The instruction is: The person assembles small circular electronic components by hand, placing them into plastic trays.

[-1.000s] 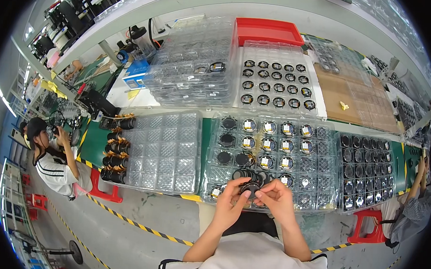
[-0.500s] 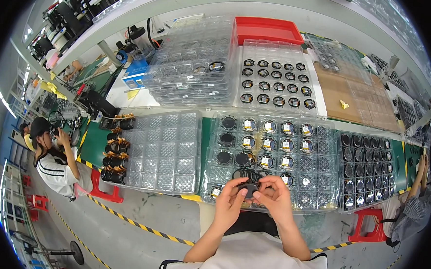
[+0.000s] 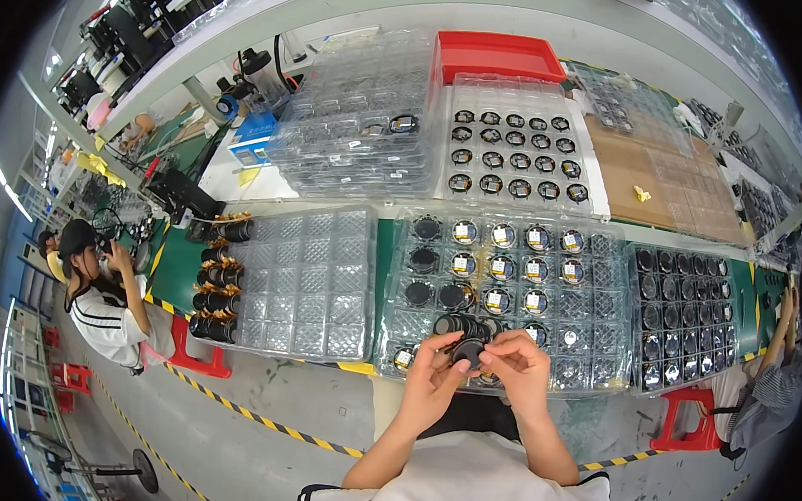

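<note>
Between my hands, over the near edge of a clear plastic tray [image 3: 586,346], I hold a small round black part [image 3: 470,351]. My left hand [image 3: 433,372] grips it from the left, thumb on its face. The fingers of my right hand [image 3: 520,370] pinch its right edge. Just beyond my fingertips lies a row of similar black discs [image 3: 456,324], partly hidden by the hands. In the tray's pockets sit round parts with white and yellow labels [image 3: 501,268]. Dark discs [image 3: 419,294] fill several pockets at its left side.
To the left is a clear tray [image 3: 309,282] with rows of black parts with orange strips [image 3: 215,302]. At right, another tray [image 3: 683,311] holds dark round parts. Stacked clear trays [image 3: 354,112] and a red bin [image 3: 502,58] stand behind. People work at both sides.
The round part has turned slightly between my fingers, showing more of its face. My right hand has shifted a little to the right and its fingers have moved.
</note>
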`<state>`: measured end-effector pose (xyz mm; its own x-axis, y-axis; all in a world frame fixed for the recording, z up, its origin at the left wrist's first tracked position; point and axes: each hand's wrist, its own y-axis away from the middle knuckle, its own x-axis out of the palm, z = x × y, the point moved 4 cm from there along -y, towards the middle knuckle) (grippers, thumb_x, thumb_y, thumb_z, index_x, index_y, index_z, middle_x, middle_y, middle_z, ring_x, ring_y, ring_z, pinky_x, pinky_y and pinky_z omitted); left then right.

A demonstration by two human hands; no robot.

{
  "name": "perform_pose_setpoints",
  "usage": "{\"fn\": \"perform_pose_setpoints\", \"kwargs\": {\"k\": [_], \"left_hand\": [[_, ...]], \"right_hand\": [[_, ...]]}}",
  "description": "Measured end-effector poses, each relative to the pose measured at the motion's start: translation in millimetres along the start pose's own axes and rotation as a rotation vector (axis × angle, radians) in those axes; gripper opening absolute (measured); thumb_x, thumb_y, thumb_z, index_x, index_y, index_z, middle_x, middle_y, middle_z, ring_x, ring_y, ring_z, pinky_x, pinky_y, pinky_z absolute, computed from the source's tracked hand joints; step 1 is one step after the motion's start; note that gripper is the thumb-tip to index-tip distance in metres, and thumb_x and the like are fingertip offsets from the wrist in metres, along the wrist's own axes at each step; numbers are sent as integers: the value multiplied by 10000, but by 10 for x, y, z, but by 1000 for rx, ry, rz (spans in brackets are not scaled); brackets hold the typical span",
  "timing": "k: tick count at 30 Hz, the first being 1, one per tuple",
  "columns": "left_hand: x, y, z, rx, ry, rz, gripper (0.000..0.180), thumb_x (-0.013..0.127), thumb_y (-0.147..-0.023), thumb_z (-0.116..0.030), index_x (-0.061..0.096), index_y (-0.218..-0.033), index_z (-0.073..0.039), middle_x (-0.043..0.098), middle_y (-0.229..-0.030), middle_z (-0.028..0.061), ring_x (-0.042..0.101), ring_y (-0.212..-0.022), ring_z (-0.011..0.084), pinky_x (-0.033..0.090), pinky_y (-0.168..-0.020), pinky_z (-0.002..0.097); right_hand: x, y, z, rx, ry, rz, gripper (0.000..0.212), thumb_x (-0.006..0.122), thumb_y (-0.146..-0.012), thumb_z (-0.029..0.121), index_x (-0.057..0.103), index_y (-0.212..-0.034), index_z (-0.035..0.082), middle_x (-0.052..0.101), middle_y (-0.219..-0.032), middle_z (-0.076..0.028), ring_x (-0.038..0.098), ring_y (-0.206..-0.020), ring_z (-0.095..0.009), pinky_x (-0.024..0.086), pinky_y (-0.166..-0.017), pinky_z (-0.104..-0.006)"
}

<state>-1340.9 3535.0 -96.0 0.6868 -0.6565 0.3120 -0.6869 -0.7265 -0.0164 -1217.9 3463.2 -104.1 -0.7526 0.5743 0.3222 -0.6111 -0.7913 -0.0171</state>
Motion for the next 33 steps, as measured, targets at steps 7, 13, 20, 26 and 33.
{"fn": "perform_pose_setpoints", "kwargs": {"k": [7,13,20,26,33], "left_hand": [[-14,2,19,-16,-15,-30,311,477,-918,-7,388,-1216,5,576,-1082,159,588,-975,175,520,-847,291],[-35,-2,45,-33,-22,-29,297,490,-912,-4,404,-1196,6,583,-1070,158,604,-954,181,524,-839,290],[-14,-4,67,-11,56,5,289,494,-901,19,397,-1173,10,571,-1074,170,597,-979,197,529,-853,312],[11,1,45,-32,61,1,294,493,-895,25,387,-1168,10,581,-1058,190,627,-929,251,557,-820,370],[15,-3,72,-56,24,-33,269,469,-915,-4,395,-1173,7,590,-1040,186,632,-921,254,566,-792,353]], "right_hand": [[31,8,1,94,-78,37,211,658,-767,-73,591,-955,-6,522,-926,-56,597,-809,-109,530,-682,-216],[-4,-43,6,119,94,115,295,666,-771,-51,608,-1052,16,529,-919,-40,585,-797,-91,510,-682,-200],[-1,-41,106,124,107,132,264,663,-772,-53,634,-1026,14,517,-923,-38,585,-847,-104,512,-743,-216],[-27,-49,117,136,90,120,211,664,-774,-46,631,-978,-7,518,-929,-40,592,-861,-110,518,-764,-221],[-13,-49,85,123,161,102,210,658,-777,-61,614,-976,-12,544,-927,-31,590,-864,-100,498,-754,-218]]}}
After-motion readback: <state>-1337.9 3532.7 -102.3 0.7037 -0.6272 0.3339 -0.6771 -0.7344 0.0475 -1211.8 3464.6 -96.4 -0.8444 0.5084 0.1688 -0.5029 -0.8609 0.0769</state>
